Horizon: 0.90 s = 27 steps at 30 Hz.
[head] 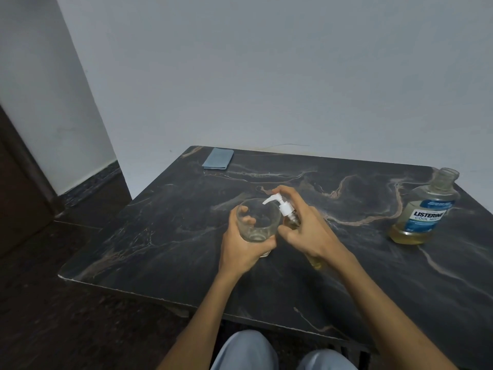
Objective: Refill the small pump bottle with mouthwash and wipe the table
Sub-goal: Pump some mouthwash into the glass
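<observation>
My right hand grips the small pump bottle, tilted, with a finger on top of its white pump head, whose nozzle points over a clear glass. My left hand holds that glass from below and the side, just above the dark marble table. Yellowish liquid shows in the pump bottle below my right wrist. The Listerine mouthwash bottle stands uncapped at the table's right side, with a low level of yellow liquid. A folded blue cloth lies at the far left corner.
The table stands against a pale wall. To its left are dark floor and a dark door frame. My knees in light trousers show under the near edge.
</observation>
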Each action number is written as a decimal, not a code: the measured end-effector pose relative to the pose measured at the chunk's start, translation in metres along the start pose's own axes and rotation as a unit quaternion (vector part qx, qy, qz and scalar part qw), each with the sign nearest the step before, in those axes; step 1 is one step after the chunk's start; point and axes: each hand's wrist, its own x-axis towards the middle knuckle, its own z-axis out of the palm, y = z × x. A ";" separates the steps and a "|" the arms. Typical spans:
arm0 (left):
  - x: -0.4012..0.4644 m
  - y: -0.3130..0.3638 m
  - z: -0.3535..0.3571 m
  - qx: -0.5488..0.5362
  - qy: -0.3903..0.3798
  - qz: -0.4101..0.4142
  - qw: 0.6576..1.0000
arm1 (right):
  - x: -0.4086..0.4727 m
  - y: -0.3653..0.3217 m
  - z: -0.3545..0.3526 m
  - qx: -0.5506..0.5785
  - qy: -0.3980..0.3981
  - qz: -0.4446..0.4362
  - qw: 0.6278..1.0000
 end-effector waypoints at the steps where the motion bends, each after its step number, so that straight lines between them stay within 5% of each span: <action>1: 0.000 0.000 0.000 0.000 -0.002 0.000 1.000 | 0.000 0.000 0.001 -0.007 0.002 0.004 1.000; 27: 0.001 -0.001 0.001 0.002 0.004 0.002 1.000 | 0.000 0.001 0.002 0.027 -0.013 0.008 1.000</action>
